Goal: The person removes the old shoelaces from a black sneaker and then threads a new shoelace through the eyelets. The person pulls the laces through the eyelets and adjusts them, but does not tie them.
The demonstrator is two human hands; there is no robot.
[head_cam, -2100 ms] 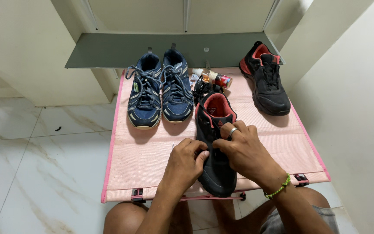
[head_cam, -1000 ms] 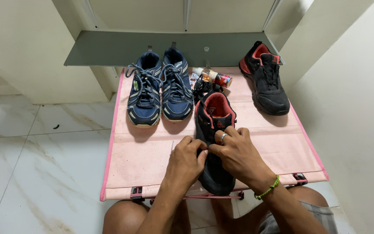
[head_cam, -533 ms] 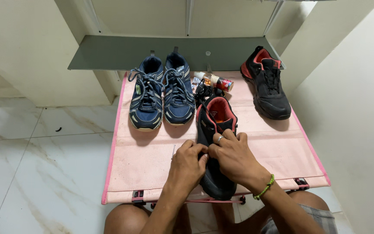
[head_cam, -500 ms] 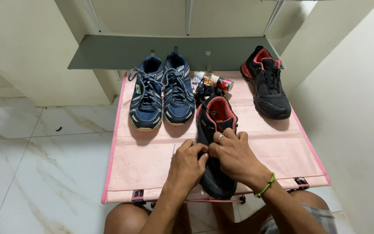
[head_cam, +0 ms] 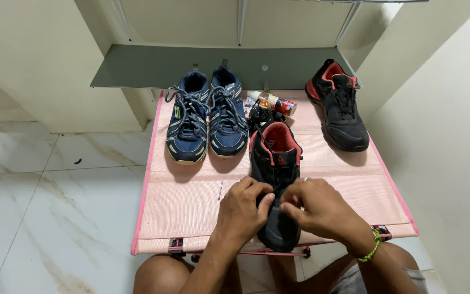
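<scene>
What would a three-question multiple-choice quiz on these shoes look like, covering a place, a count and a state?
1. Where does the pair of blue shoes stand on the pink mat?
A. far left part
B. near right corner
C. off the mat, on the tiles

2. How many shoes are in view?
A. two
B. four
C. six

3. What are the two hands doing?
A. resting on the knees
B. lifting a blue shoe
C. both touching the black shoe at its laces

Answers:
1 A, they stand side by side at the mat's far left.
2 B, two blue and two black with red.
3 C, the left hand and right hand meet over its middle.
</scene>
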